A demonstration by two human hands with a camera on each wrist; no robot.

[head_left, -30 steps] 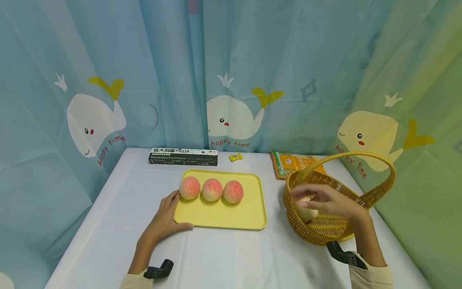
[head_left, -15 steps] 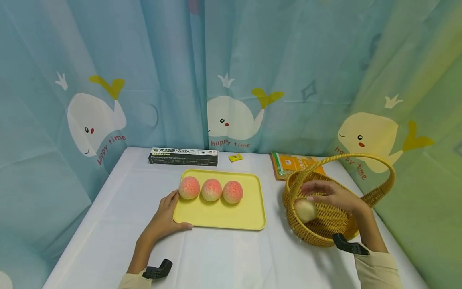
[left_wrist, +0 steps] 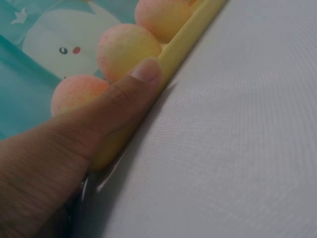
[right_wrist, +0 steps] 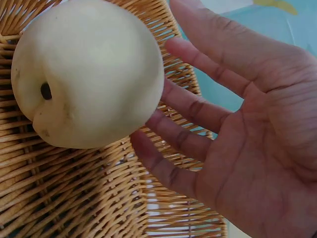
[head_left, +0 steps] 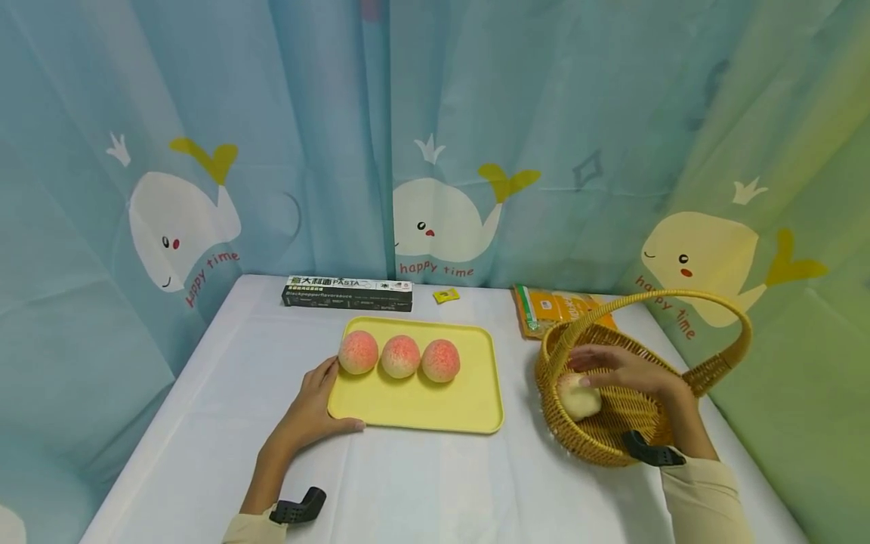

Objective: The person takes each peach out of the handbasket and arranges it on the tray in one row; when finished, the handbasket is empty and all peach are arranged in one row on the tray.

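A woven basket (head_left: 707,370) with an arched handle stood at the right of the table (head_left: 421,483), and a pale yellow pear (head_left: 578,396) lay inside it against the near-left wall. The right hand (head_left: 621,368) was in the basket with its fingers (right_wrist: 198,106) straight and spread, touching the pear's side without closing round it. A yellow tray (head_left: 421,397) held three peaches (head_left: 400,356) in a row. The left hand (head_left: 309,412) gripped the tray's near-left corner, thumb (left_wrist: 133,89) along the rim. Behind lay a black pasta box (head_left: 347,294), a small yellow wrapper (head_left: 445,295) and an orange packet (head_left: 553,308), partly hidden by the basket.
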